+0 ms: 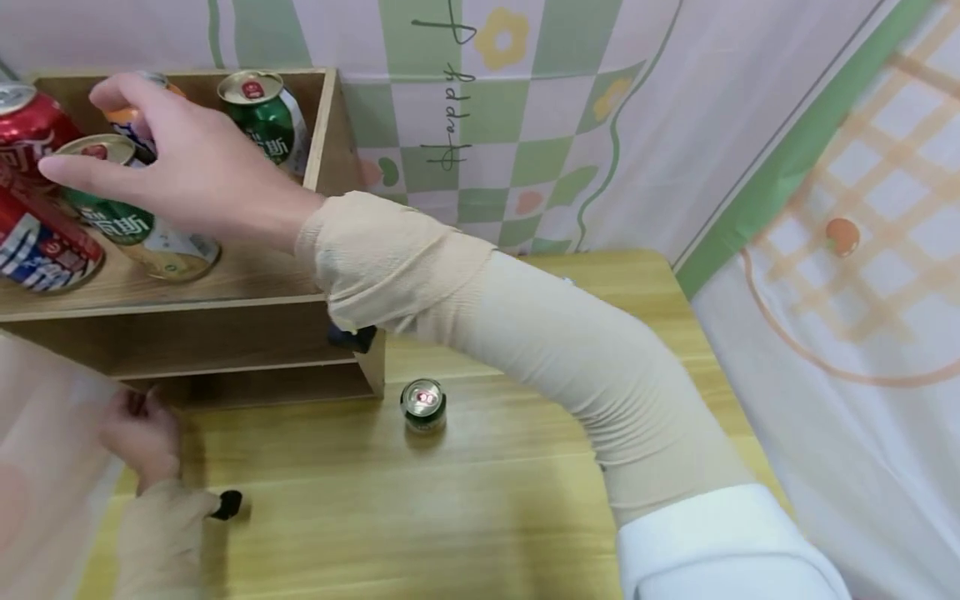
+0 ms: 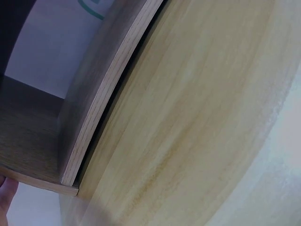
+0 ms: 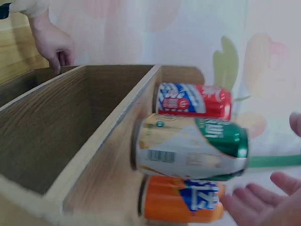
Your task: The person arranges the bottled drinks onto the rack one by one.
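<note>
My right hand (image 1: 202, 167) is over the top of a wooden shelf (image 1: 255, 271), thumb and fingers spread. Just below it stands a green and gold can (image 1: 123, 229), upright on the top board. In the right wrist view, the fingers (image 3: 256, 205) are beside an orange can (image 3: 181, 200) and hold nothing. Red cans (image 1: 45, 250) stand to the left, and another green can (image 1: 262, 125) is in the back right corner. Low at the shelf's left side, my left hand (image 1: 142, 429) grips the edge of the side board (image 3: 70, 70).
A small dark green can (image 1: 423, 406) stands on the wooden table (image 1: 330, 508), right of the shelf's front corner. The lower compartments (image 1: 225, 337) open toward me. Behind the shelf hangs a patterned curtain (image 1: 487, 108), which continues along the right side.
</note>
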`<state>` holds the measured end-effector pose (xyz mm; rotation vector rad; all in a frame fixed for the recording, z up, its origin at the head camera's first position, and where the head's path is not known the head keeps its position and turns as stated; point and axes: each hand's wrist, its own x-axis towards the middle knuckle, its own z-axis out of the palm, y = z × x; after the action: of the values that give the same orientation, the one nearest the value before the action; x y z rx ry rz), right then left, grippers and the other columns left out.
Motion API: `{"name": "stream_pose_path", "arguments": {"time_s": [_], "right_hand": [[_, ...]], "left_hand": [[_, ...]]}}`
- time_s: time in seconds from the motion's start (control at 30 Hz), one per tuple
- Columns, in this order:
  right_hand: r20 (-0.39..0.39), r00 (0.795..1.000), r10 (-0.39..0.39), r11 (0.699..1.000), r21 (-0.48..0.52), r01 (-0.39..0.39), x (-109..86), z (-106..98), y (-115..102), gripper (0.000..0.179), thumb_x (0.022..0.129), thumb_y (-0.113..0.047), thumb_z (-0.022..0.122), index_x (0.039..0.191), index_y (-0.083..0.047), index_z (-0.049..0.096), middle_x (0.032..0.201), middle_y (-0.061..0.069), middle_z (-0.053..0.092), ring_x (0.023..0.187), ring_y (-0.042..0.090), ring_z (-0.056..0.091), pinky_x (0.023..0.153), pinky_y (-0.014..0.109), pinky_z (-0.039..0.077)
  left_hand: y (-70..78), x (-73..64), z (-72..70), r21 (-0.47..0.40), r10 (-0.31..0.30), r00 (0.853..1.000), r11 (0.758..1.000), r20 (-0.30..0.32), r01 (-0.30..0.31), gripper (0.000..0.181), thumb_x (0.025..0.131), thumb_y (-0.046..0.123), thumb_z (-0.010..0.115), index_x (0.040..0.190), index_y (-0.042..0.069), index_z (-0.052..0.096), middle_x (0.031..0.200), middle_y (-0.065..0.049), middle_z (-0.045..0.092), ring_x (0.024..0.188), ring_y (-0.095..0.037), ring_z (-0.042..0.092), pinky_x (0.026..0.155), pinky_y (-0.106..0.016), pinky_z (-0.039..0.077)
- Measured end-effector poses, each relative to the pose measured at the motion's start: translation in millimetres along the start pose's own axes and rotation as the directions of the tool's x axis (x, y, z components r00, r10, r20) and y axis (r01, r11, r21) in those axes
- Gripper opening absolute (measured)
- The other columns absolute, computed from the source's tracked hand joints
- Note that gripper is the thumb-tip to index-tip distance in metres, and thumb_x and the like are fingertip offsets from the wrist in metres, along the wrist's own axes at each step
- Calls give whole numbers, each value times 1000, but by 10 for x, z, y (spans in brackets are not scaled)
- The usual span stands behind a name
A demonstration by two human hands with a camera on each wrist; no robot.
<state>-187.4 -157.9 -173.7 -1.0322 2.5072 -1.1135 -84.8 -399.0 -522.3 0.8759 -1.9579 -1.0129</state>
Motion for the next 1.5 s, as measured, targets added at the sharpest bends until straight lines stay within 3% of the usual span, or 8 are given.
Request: {"name": "stream_pose_path", "arguments": {"time_s": [0.13, 0.37, 0.53, 0.67, 0.77, 1.03, 1.27, 1.5], "right_hand": [[-31, 998, -46, 998, 46, 48, 112, -103, 180, 67, 94, -48, 69, 151, -35, 37, 144, -25, 43, 127, -15, 38, 98, 4, 34], [-88, 993, -83, 983, 155, 96, 669, -232, 939, 80, 76, -55, 84, 143, -46, 41, 139, -25, 44, 126, -8, 42, 105, 12, 36], [-119, 980, -157, 958, 224, 181, -97, -601, 839, 64, 82, -45, 84, 136, -32, 52, 135, -15, 52, 118, 3, 56, 99, 19, 45], [-166, 977, -132, 960, 223, 167, -908, -834, 497, 44, 94, -24, 74, 133, -12, 55, 128, 0, 59, 114, 10, 60, 96, 21, 49], [-198, 975, -98, 966, 216, 141, -1229, -946, 471, 38, 97, -14, 69, 131, -3, 56, 126, 6, 60, 113, 14, 60, 99, 23, 49], [-313, 948, -56, 963, 233, 134, -1630, -1184, 1116, 25, 96, -9, 68, 119, -2, 65, 118, 9, 66, 107, 21, 63, 95, 29, 52], [-401, 915, -46, 898, 385, 213, -2052, -1301, 1781, 16, 96, 0, 66, 111, 1, 70, 112, 13, 70, 101, 21, 65, 91, 23, 52], [-476, 879, 3, 873, 430, 230, -2493, -1242, 2484, 17, 94, 10, 63, 110, 9, 67, 109, 10, 73, 99, 18, 68, 89, 21, 55]], "left_hand": [[10, 13, -1, -4, -14, 1000, 1000, 12, 14, 17, 93, 3, 61, 91, -13, 59, 66, 40, 38, 68, 19, 39, 71, -7, 36], [24, 26, -4, -18, -12, 1000, 1000, 4, 12, 19, 92, 1, 62, 75, -6, 57, 63, 37, 40, 66, 18, 41, 69, -7, 36], [21, 37, -10, -25, 22, 1000, 999, -14, -22, 22, 91, -1, 62, 71, -4, 54, 63, 36, 40, 64, 17, 39, 66, -7, 33], [18, 22, -20, -21, 21, 1000, 1000, -16, -21, 19, 91, 0, 62, 75, -7, 55, 66, 36, 41, 66, 16, 40, 67, -7, 35], [16, 2, -41, -17, 0, 1000, 1000, -9, 0, 14, 93, 0, 61, 85, -11, 59, 67, 37, 41, 67, 18, 42, 69, -7, 37], [15, -6, -63, -9, -10, 1000, 1000, -5, 10, 15, 94, 2, 60, 94, -13, 61, 69, 38, 41, 70, 19, 42, 73, -7, 40], [16, -13, -67, 17, -52, 999, 999, 5, 52, 16, 96, 4, 61, 93, -12, 60, 69, 36, 39, 70, 17, 41, 77, -10, 43], [14, 9, -82, 23, -94, 995, 995, 24, 94, 16, 96, 5, 60, 95, -11, 62, 67, 35, 40, 70, 15, 42, 78, -12, 44]]}}
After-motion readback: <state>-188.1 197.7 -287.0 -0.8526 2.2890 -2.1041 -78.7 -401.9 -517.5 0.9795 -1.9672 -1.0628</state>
